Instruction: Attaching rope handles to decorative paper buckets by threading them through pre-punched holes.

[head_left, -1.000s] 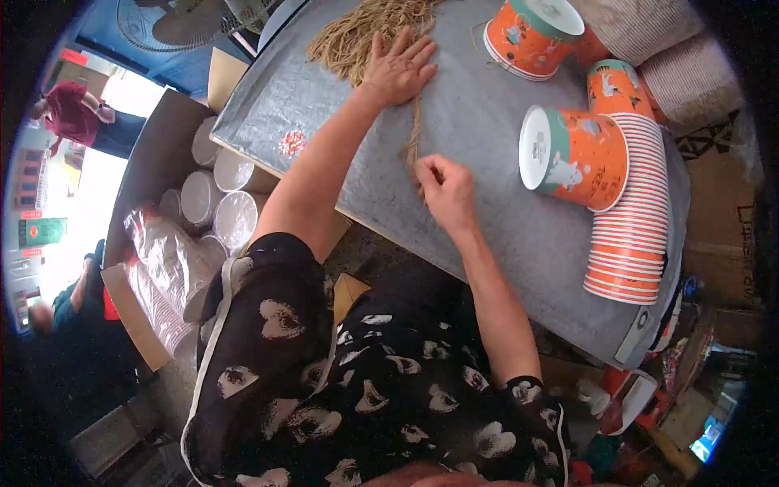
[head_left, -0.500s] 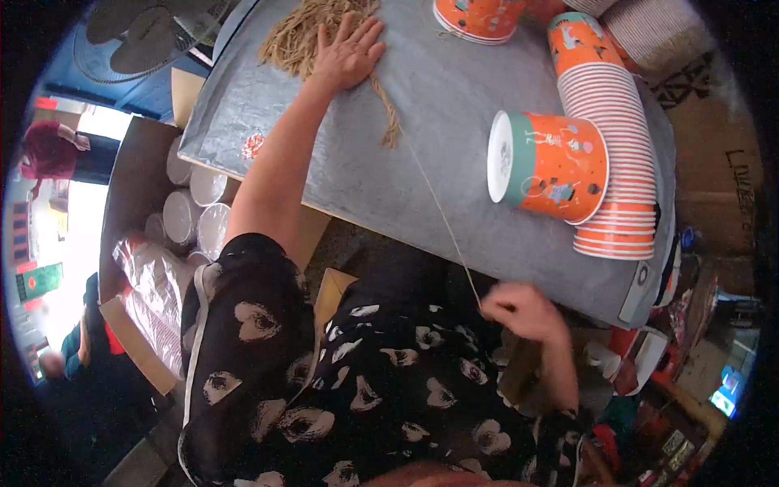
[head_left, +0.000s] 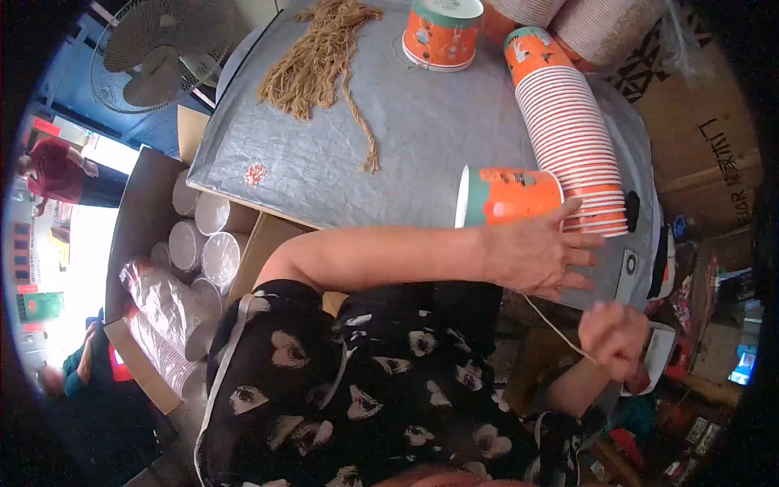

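My left hand [head_left: 540, 252] reaches across to the right, fingers spread, at an orange and green paper tub [head_left: 515, 197] lying on its side. Part of the tub is hidden behind this hand, so I cannot tell whether they touch. Lower right, my right hand [head_left: 614, 337] is closed and a little blurred. From it a thin string [head_left: 560, 331] runs up to the left and passes out of sight beneath my left hand. A bundle of tan twine [head_left: 312, 73] lies at the far side of the grey table [head_left: 406, 146], one twisted tail trailing toward me.
A long nested stack of paper tubs [head_left: 572, 134] lies on the table's right. Another tub [head_left: 442, 36] stands at the back, near more stacks [head_left: 600, 32]. Left of the table are a carton [head_left: 134, 203] of wrapped white tubs and a fan [head_left: 154, 57].
My left hand has left the twine bundle and swung right to the lying tub. My right hand has moved right and slightly down with the string. The view has shifted a little.
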A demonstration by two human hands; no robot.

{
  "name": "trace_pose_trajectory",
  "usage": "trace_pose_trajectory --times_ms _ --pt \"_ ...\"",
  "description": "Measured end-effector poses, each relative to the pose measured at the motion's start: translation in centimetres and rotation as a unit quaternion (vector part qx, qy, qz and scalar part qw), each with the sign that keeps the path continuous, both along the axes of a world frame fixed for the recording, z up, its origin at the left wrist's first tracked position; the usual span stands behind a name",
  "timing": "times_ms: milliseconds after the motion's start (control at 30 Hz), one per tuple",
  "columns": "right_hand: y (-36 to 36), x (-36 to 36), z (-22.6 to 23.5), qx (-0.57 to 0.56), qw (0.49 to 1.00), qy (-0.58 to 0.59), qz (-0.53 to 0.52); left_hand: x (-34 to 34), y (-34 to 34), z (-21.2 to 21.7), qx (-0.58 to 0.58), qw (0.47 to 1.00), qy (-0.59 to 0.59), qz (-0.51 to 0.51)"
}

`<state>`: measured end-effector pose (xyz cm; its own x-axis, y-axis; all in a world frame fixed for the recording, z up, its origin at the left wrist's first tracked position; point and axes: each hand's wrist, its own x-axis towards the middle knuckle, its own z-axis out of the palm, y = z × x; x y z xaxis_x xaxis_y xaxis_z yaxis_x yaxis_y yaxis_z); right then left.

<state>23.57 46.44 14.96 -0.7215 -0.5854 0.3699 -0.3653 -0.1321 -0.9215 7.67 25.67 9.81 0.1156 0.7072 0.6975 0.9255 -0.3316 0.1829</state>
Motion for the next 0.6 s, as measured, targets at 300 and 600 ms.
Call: trace_pose_trajectory --times_ms 300,600 --pt "1.1 0.2 0.8 -0.155 0.964 -0.042 0.211 -5.4 -8.2 -1.7 -0.158 0.94 0.123 0.275" --pt "-5.3 0.0 -5.3 -0.27 0.954 -0.128 -0.015 -7.6 -15.9 -4.3 0.11 0.871 -0.126 0.462"
